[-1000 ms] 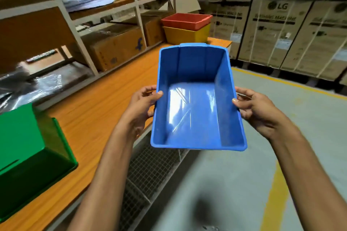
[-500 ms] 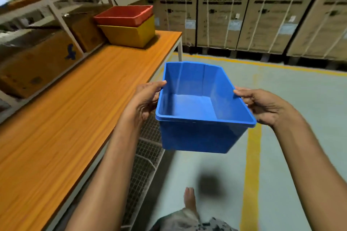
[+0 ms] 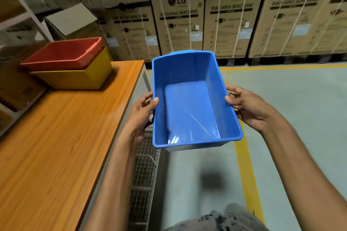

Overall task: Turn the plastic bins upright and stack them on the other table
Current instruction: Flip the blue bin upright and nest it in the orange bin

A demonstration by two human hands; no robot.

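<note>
Beyond the right-hand long edge of the orange wood-grain bench (image 3: 62,137), out over the grey floor, a deep rectangular blue plastic bin (image 3: 191,105) hangs in the air with its open mouth up, carried by both hands and touching nothing else. The left hand (image 3: 139,116) is closed on the bin's left long rim, thumb hooked over the lip and inside the wall, fingers wrapped under the outside. The right hand (image 3: 247,107) is closed the same way on the right long rim, thumb tip on the lip, fingers behind the wall and mostly hidden.

At the far end of the bench, near its back edge, a red plastic bin (image 3: 63,55) sits nested upright inside a yellow plastic bin (image 3: 75,76); the red one looks a little skewed in the yellow one. That stack appears to be where the blue bin belongs, so the bin is turned over but not yet placed.

The risks from here, as I judge them: the grip is only on two thin rims, so a quick swing toward the stack could let one side slip. Lowering the blue bin out of line with the red rim could jam a corner or push the light stack toward the bench's far end. Fingers under the rim could be pinched as it seats.
</note>
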